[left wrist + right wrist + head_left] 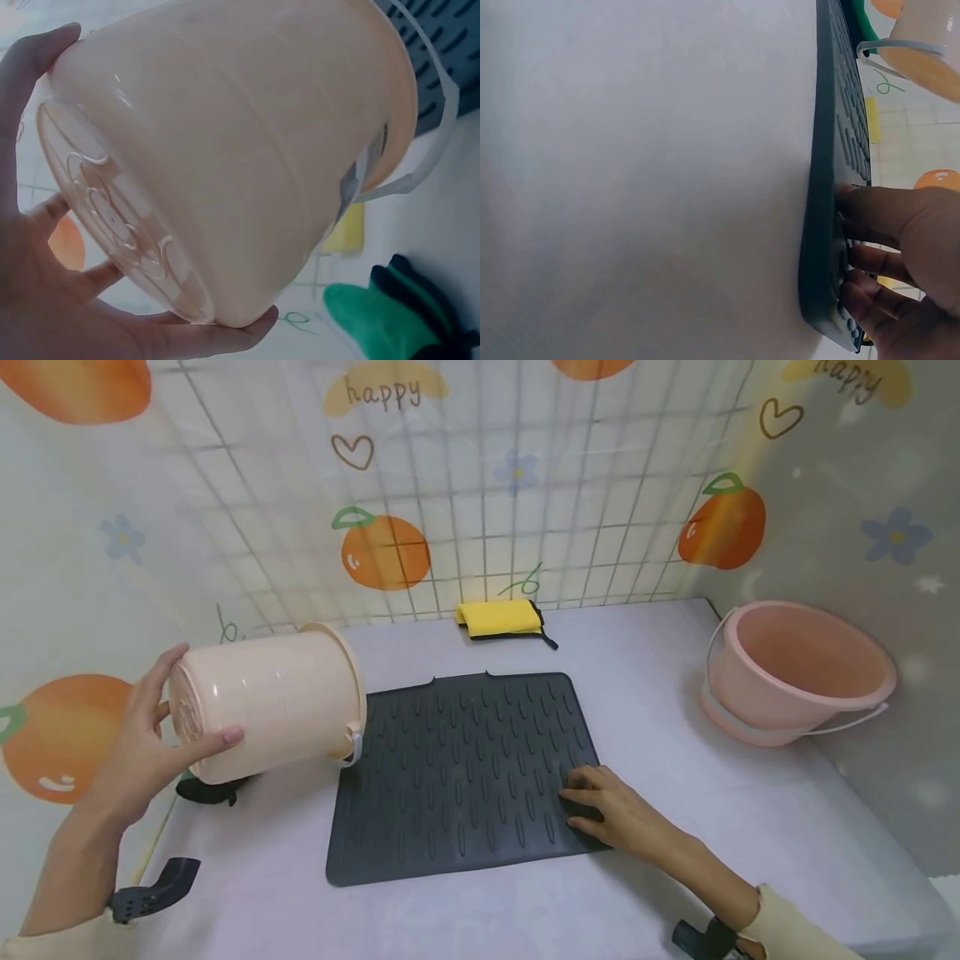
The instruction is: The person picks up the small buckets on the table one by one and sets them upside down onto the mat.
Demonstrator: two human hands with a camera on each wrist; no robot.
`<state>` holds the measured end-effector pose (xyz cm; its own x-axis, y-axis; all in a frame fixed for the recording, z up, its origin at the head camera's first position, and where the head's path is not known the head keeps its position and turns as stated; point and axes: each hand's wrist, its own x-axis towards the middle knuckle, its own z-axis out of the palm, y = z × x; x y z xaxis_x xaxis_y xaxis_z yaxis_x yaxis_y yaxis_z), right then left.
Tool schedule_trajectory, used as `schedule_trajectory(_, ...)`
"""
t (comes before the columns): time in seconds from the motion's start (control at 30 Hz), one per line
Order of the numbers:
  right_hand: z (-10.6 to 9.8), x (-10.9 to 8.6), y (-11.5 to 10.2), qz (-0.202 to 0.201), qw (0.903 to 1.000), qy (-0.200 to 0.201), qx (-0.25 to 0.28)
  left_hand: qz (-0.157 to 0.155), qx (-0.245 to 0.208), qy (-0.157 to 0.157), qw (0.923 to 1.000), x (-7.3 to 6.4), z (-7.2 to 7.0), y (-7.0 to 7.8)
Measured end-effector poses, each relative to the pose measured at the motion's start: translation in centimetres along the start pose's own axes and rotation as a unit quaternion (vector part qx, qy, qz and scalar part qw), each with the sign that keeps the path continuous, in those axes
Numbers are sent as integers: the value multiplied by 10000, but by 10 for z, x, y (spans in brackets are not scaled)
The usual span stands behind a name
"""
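My left hand (142,735) grips a cream bucket (270,702) round its bottom end, thumb on the near side. The bucket lies tipped sideways in the air, base to the left and mouth to the right, over the left edge of a dark grey ribbed mat (465,777). Its pale handle (442,127) hangs by the rim in the left wrist view. What the bucket holds inside is hidden. Over at the mat's right front part, my right hand (618,810) rests bent fingertips on the ribbed surface, close to the raised edge.
A pink bucket (795,702) with a white handle stands upright at the right. Behind the mat lies a folded yellow cloth (498,617) with black trim. Green and black gloves (397,307) lie beyond the cream bucket. A printed curtain (465,468) hangs along the back.
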<state>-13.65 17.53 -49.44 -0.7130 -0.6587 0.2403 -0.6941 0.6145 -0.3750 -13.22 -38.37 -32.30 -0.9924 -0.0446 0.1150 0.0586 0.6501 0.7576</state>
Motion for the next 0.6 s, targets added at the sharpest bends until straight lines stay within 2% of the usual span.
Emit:
schedule_trajectory(0.17,0,0,0,80,9999,-49,46,153,380,-82,9991,11,-5,4)
schedule_trajectory(0.37,1,1,2,93,9999,-49,78,349,912,-318,9947,24,-3,13)
schedule_trajectory(0.6,3,1,1,133,9999,-70,20,344,1088,-848,9898,40,10,30)
